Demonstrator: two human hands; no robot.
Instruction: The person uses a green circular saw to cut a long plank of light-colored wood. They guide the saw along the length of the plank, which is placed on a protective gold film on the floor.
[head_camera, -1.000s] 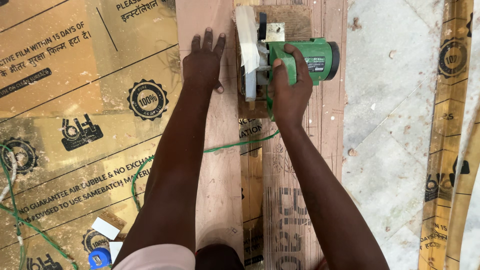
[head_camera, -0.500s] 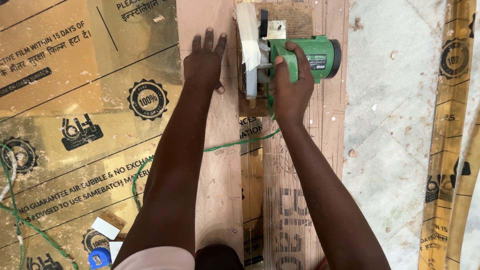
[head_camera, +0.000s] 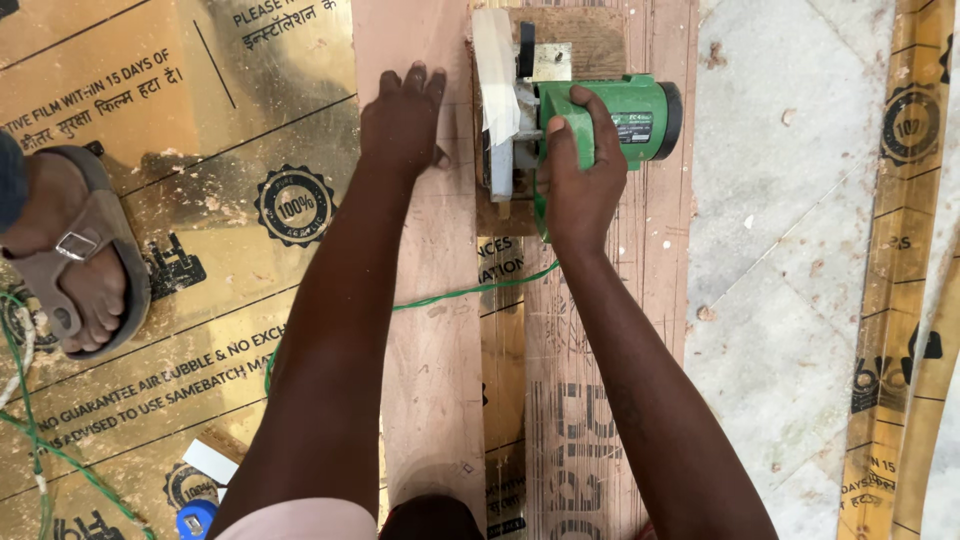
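Right hand (head_camera: 580, 185) has barely moved since a second ago, fingers wrapped tight round the green circular saw (head_camera: 590, 125) at the plywood strip's (head_camera: 435, 330) far end – cut looks slow. Left hand (head_camera: 402, 120) stays flat, fingers spread, pinning the strip – a sandalled foot (head_camera: 75, 250) newly in view at left.
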